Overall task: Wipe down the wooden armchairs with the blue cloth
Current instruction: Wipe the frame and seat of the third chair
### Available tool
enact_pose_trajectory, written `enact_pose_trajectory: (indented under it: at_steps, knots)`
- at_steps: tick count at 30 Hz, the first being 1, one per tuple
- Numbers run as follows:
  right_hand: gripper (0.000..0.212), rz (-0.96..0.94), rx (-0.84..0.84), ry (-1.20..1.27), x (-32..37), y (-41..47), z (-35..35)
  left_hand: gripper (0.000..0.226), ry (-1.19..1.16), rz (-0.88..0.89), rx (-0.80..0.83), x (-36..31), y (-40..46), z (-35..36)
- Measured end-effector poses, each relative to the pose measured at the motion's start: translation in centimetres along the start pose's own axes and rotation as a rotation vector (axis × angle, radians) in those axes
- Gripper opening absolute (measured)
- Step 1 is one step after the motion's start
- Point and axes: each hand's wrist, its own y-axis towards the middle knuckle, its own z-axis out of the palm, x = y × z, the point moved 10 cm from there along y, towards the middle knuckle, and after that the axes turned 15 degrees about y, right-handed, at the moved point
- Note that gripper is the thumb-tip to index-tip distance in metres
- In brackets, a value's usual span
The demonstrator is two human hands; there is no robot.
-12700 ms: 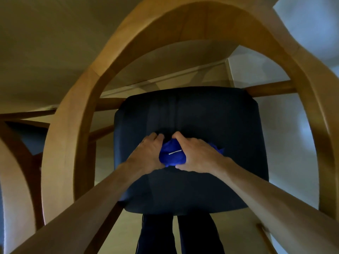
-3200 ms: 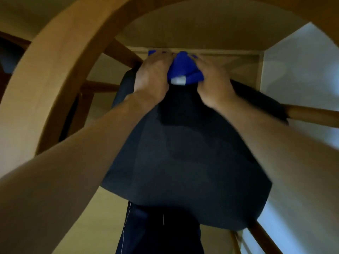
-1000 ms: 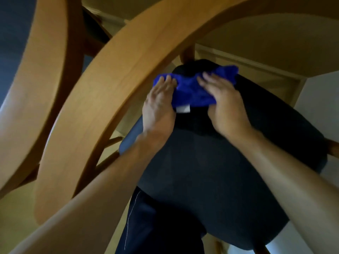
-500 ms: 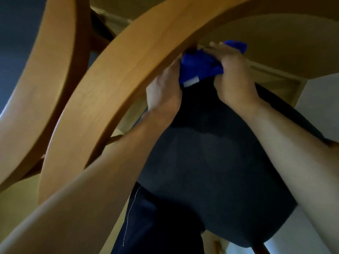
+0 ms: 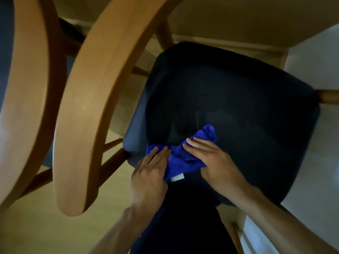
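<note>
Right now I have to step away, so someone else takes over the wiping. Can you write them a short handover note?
Left hand: flat, fingers pressing the blue cloth near the dark seat cushion's near-left corner.
Right hand: flat on the cloth's right side.
Cloth: bunched on the cushion, white tag toward you.
Done: cannot be judged from this view.
Left: the curved wooden armrest on the left is untouched at this moment; a second wooden chair stands further left.

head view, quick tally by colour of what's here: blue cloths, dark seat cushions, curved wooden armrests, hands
blue cloth: 1
dark seat cushion: 1
curved wooden armrests: 2
hands, left and right: 2
total: 6
</note>
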Motion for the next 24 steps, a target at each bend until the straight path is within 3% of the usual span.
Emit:
enact_pose_trajectory:
  at_steps: [6, 11, 14, 18, 24]
  knots:
    - [0.081, -0.014, -0.230, 0.039, -1.7, -3.7, -5.7, 0.073, -0.032, 0.209, -0.099, -5.6, 1.6, -2.2]
    - [0.069, 0.031, -0.588, -0.100, -4.8, -1.6, -13.4, 0.072, 0.063, 0.331, -0.204, -10.9, 11.8, -4.9]
    - [0.066, 0.132, -0.749, -0.100, -6.1, 0.4, -14.3, 0.069, 0.142, 0.466, -0.218, -11.4, 16.1, -5.4]
    - [0.075, 0.169, -0.746, -0.031, -5.5, -1.0, -7.5, 0.063, 0.143, 0.489, -0.164, -8.7, 11.8, -3.3]
    - [0.072, 0.102, -0.443, 0.044, -3.9, -6.9, 3.1, 0.065, 0.126, 0.490, 0.018, -4.4, -0.6, 0.8]
